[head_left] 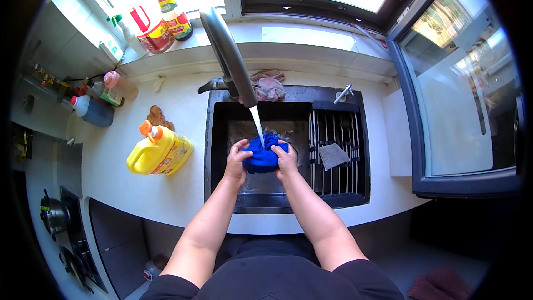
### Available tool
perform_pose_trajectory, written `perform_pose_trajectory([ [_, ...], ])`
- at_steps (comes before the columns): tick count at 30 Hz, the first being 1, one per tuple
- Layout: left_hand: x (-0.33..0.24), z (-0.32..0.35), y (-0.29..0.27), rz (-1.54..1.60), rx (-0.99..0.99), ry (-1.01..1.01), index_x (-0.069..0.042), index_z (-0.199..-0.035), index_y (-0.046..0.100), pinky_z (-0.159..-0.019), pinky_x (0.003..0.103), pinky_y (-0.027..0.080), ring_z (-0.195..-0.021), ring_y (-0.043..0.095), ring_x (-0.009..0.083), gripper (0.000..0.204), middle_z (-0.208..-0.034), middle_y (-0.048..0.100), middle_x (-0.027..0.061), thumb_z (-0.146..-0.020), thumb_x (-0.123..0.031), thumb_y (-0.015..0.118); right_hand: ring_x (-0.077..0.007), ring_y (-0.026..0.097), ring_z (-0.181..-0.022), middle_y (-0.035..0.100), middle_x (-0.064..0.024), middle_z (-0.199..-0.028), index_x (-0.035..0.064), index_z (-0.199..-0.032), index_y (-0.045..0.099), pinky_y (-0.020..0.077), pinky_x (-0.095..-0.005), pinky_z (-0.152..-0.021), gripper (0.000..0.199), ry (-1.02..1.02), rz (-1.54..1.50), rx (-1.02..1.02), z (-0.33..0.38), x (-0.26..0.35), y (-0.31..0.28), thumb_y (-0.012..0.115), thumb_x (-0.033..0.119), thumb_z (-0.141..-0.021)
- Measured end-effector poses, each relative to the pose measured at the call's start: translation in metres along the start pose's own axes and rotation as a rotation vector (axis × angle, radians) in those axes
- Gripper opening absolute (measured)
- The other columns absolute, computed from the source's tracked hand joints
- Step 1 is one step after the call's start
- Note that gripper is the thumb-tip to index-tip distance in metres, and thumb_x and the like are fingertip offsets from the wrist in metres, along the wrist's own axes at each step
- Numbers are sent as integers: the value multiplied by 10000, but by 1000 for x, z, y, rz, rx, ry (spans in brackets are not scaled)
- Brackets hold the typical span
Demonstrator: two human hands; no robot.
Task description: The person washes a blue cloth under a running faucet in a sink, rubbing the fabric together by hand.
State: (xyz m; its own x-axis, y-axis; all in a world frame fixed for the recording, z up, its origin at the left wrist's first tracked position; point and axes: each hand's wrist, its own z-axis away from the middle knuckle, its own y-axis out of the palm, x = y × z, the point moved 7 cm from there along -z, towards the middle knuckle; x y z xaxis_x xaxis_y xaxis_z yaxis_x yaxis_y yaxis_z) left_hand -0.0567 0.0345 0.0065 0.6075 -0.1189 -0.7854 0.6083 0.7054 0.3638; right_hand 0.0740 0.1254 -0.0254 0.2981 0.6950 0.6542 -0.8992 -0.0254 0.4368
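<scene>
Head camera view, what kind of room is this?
Most likely a home kitchen: a dark sink with a running faucet under a window, a stove at the left, and a yellow jug on the counter. Both hands hold a blue cloth.

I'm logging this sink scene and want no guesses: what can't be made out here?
Head view only:
- Bunched blue cloth: its underside and full shape, covered by the left hand and right hand.
- Black sink basin drain: hidden beneath cloth and hands.
- Black stove: cut off by the dark lens rim.
- Yellow plastic jug contents: opaque.
</scene>
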Motion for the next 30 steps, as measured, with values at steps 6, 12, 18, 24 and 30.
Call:
perform_pose_trajectory([
  [6, 23, 25, 25, 160, -32, -626, -119, -1296, 432, -950, 578, 330, -1173, 460, 328, 679, -1267, 488, 146, -797, -549, 594, -128, 548, -818, 593, -38, -924, 77, -984, 614, 468, -268, -754, 279, -178, 285, 151, 4, -1, 17, 736, 122, -737],
  [12, 47, -27, -7, 250, -202, -270, -65, -1206, 474, -867, 461, 482, -982, 596, 295, 411, -1134, 561, 170, -848, -178, 641, -153, 570, -927, 598, -87, -1054, 45, -1171, 571, 473, -277, -839, 451, -225, 473, 220, 0, 22, 14, 731, 99, -752],
  [18, 21, -44, 12, 233, -184, -60, -51, -1191, 480, -852, 426, 495, -949, 608, 263, 354, -1061, 595, 126, -864, -111, 602, -195, 550, -1015, 570, -105, -1110, 45, -1224, 521, 464, -332, -887, 472, -87, 198, 69, -17, -4, -11, 697, 70, -787],
  [24, 9, -63, 25, 316, -98, -35, -58, -1192, 492, -843, 426, 504, -967, 601, 264, 362, -1037, 597, 110, -859, -127, 617, -182, 560, -975, 569, -101, -1098, 44, -1216, 519, 462, -313, -879, 466, -113, 32, 38, -22, 16, 3, 691, 32, -783],
  [30, 25, -75, 57, 292, 19, -133, -53, -1167, 507, -834, 404, 495, -930, 599, 229, 378, -1011, 604, 98, -832, -132, 663, -185, 584, -941, 579, -104, -1073, 55, -1191, 518, 494, -331, -834, 419, -216, -34, -73, -24, 44, -18, 665, 16, -801],
])
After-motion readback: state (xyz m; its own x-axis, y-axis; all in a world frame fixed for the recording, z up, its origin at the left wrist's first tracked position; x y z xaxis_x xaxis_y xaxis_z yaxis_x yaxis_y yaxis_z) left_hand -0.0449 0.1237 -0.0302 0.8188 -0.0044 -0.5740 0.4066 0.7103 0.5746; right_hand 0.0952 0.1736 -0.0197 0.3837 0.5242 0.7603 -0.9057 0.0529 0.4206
